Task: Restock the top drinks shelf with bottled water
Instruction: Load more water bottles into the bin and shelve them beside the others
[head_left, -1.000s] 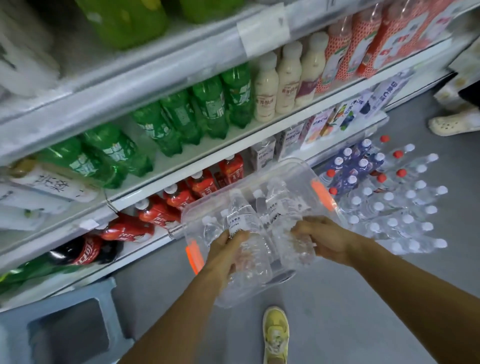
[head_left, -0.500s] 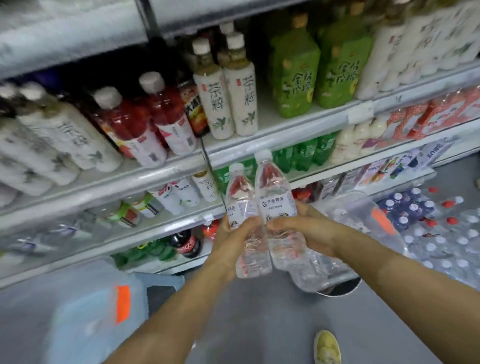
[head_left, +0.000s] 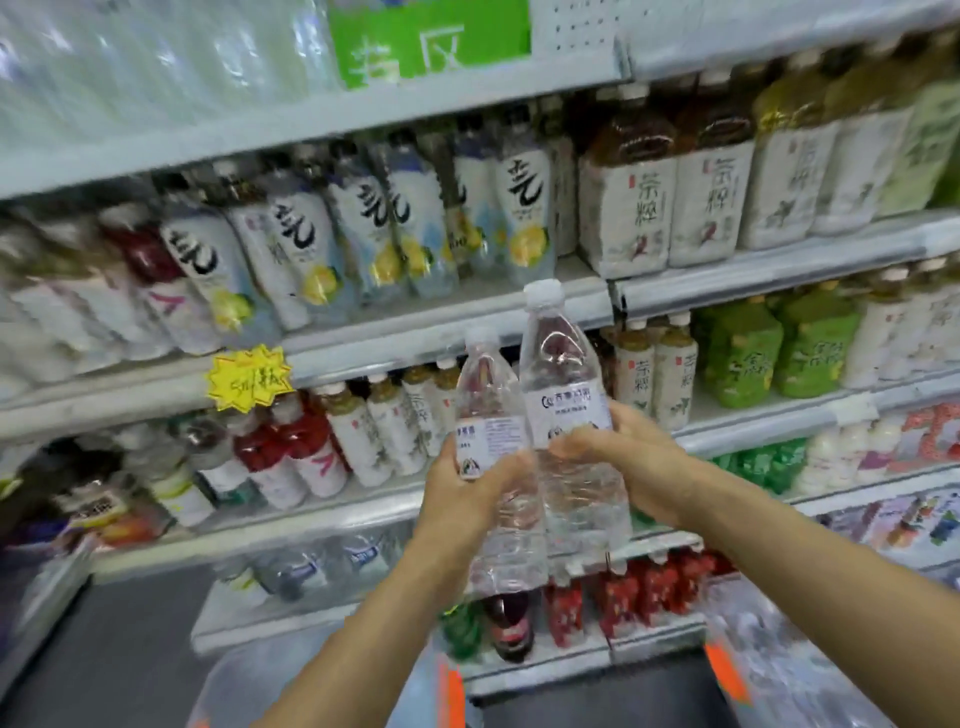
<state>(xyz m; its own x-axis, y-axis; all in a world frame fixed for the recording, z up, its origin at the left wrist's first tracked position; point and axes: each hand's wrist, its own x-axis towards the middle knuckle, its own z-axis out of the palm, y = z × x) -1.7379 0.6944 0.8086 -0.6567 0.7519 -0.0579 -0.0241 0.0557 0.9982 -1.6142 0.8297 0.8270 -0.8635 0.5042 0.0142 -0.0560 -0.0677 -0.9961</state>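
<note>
Head view catches you mid-carry: two water bottles are up in front of the middle shelves, and neither stands on the top shelf yet.

At the upper left, the top shelf (head_left: 311, 122) shows a pale metal lip. Above it sits a blurred row of clear bottles (head_left: 156, 57), which I take for the water stock. Lower down, a yellow starburst tag (head_left: 247, 382) hangs on a shelf edge.

Your left hand (head_left: 467, 488) has its fingers curled round the waist of the left bottle (head_left: 488, 415). The right bottle (head_left: 563, 374) touches it and sits higher. Your right hand (head_left: 623, 457) grips that one just under its label.

Both bottles are clear, thin, ribbed plastic with white caps and white printed labels. The walls look soft, so a hard squeeze would likely dent them.

The next move, I judge, is a long lift to the top shelf. Stand each bottle upright beside the clear row. You may need to free one hand to place them singly. I cannot tell where there is room up there.

Squared tea bottles (head_left: 670, 208) fill the shelf further right.
</note>
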